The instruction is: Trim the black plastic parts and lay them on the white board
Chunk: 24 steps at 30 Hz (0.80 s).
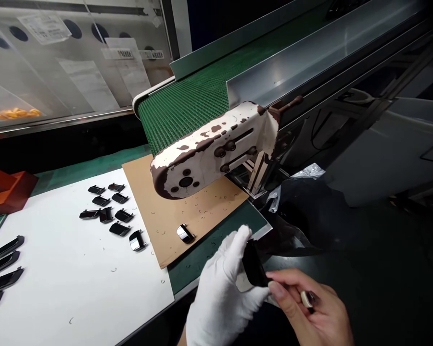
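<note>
Black part point(253, 264): I have it between both hands, beside the table's point(202, 250) near edge.
Green conveyor point(187, 103): end overhanging the cardboard point(159, 211).
Left hand point(220, 293): gloved, gripping the part between thumb and fingers.
Right hand point(310, 307): bare, thumb and forefinger pinching its lower end.
Loose piece point(185, 233): near the cardboard's near edge.

A green conveyor belt point(184, 105) is extending toward the upper right, its chipped white end bracket point(205, 163) overhanging the counter point(185, 275). Printed papers point(126, 67) are showing at upper left, small orange pieces point(18, 114) lying lower. A red-orange block point(12, 192) is standing at the left edge.
</note>
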Tool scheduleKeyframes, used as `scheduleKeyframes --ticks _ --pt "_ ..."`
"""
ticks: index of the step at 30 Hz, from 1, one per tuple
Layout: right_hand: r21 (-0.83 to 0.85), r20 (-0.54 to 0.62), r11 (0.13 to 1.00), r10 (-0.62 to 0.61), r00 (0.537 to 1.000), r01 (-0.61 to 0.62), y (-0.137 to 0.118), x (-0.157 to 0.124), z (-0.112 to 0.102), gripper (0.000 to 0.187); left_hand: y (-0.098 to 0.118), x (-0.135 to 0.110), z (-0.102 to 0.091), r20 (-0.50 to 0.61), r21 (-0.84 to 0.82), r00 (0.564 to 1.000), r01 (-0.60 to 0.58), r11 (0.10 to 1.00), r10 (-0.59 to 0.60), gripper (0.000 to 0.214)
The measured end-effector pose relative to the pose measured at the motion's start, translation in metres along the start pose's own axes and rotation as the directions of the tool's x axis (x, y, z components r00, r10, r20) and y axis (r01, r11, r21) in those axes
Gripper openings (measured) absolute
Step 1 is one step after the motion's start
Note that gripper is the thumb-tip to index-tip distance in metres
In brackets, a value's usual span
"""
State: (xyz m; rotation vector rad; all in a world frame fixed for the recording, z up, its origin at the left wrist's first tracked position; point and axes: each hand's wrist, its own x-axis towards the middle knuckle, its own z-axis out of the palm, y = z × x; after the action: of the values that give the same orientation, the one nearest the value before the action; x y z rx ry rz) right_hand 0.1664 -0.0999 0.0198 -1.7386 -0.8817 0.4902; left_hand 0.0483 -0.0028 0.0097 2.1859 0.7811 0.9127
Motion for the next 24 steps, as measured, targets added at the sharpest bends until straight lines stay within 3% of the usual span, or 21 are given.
scheduleKeyframes --ticks 4,8,11,13,16,21,24 --pt "0.236 0.099 0.948 0.195 0.976 -0.214 0.01 0.0 0.003 0.033 -0.002 -0.002 0.001 -0.018 0.114 1.0 -0.004 0.994 0.007 0.074" --pt "0.523 0.323 0.714 0.34 0.883 -0.466 0.02 0.006 0.006 0.034 -0.004 -0.003 0.003 -0.026 0.087 1.0 0.01 0.996 -0.008 0.083" --pt "0.644 0.349 0.537 0.428 0.834 -0.545 0.02 0.011 0.01 0.035 -0.008 -0.005 0.003 -0.011 -0.05 0.999 0.034 0.998 -0.034 0.085" --pt "0.681 0.34 0.479 0.464 0.818 -0.554 0.019 0.012 0.012 0.037 -0.012 -0.008 0.003 -0.012 -0.18 0.998 0.061 0.982 -0.064 0.082" --pt "0.679 0.339 0.493 0.446 0.828 -0.544 0.019 0.009 0.012 0.035 -0.019 -0.015 0.003 -0.012 -0.326 0.99 0.131 0.936 -0.143 0.081" --pt "0.617 0.287 0.637 0.365 0.886 -0.462 0.031 0.002 0.009 0.032 -0.024 -0.019 0.004 0.088 -0.509 0.947 0.309 0.803 -0.309 0.088" --pt "0.532 0.267 0.733 0.329 0.906 -0.423 0.036 -0.001 0.01 0.033 -0.02 -0.017 0.004 0.129 -0.591 0.929 0.353 0.725 -0.347 0.097"
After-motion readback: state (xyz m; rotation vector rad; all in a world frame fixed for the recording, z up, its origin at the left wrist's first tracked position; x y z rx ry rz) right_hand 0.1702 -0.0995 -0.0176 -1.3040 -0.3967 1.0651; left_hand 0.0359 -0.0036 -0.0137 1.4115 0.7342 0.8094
